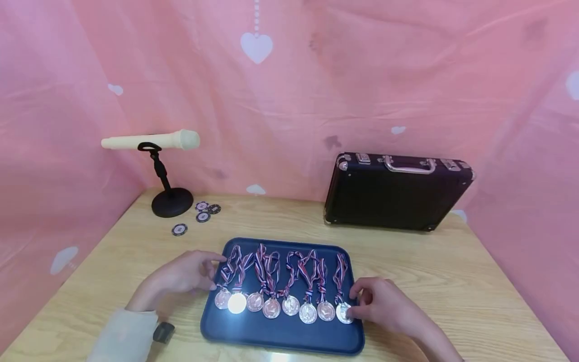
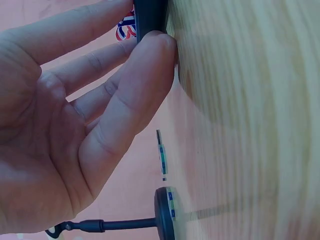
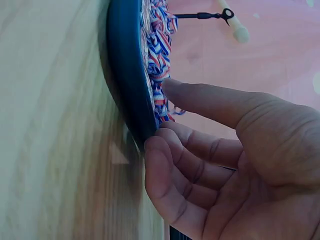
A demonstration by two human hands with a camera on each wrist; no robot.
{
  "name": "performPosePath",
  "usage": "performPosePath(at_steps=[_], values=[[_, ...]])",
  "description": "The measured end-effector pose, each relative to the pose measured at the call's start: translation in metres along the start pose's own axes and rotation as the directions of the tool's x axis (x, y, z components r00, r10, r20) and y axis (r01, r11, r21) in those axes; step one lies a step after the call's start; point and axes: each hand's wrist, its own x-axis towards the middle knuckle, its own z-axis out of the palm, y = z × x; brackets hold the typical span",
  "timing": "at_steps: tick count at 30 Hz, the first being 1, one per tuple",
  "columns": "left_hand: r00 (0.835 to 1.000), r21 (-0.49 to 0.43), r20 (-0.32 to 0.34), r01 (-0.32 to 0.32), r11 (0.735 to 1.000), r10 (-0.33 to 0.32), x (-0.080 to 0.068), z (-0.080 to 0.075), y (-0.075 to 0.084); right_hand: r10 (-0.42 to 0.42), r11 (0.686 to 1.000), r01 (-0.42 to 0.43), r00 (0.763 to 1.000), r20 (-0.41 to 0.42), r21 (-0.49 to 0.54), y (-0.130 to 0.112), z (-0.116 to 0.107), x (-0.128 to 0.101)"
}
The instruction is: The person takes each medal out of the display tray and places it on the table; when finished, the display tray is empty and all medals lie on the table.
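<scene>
The left hand (image 1: 190,274) rests at the left edge of a dark blue rectangular plastic tray (image 1: 280,334), its fingers (image 2: 125,107) loosely extended and slightly spread; the wrist view shows a fingertip touching the tray's rim, with nothing gripped. The right hand (image 1: 384,304) sits at the tray's right edge, fingers (image 3: 200,145) gently curled, their tips against the rim beside the rightmost medal; the thumb lies over the striped ribbons. Whether it pinches that medal cannot be told.

Inside the tray lies a row of eight round silver medals (image 1: 271,306), each with a red, white and blue striped ribbon (image 1: 267,269) bunched behind it, toward the tray's far edge.

The tray sits on a light wooden table (image 1: 452,281). Beyond the tray, to its right, a closed black hard case with a metal handle (image 1: 398,193) stands on its side. Beyond the tray, to its left, a cream microphone on a black desk stand (image 1: 154,143) stands, with four dark round poker chips (image 1: 201,213) scattered beside its base.
</scene>
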Motion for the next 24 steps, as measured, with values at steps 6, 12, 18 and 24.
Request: performPosePath(at_steps=[6, 12, 18, 24], values=[[1.000, -0.029, 0.006, 0.025, 0.999, -0.025, -0.002, 0.001, 0.000, 0.098, 0.994, -0.098, 0.995, 0.008, -0.047, -0.007, 0.009, 0.002], [1.000, -0.022, 0.017, 0.013, 1.000, -0.013, -0.002, 0.000, 0.000, 0.068, 0.994, -0.070, 0.997, -0.032, -0.082, -0.007, 0.014, 0.001], [1.000, -0.014, 0.014, 0.012, 1.000, -0.012, -0.003, 0.000, 0.001, 0.057, 0.995, -0.061, 0.997, -0.055, -0.083, -0.009, 0.017, 0.000], [1.000, -0.013, 0.008, 0.013, 1.000, -0.013, -0.004, 0.001, 0.002, 0.014, 0.995, -0.023, 0.996, -0.088, -0.097, -0.012, 0.019, -0.001]])
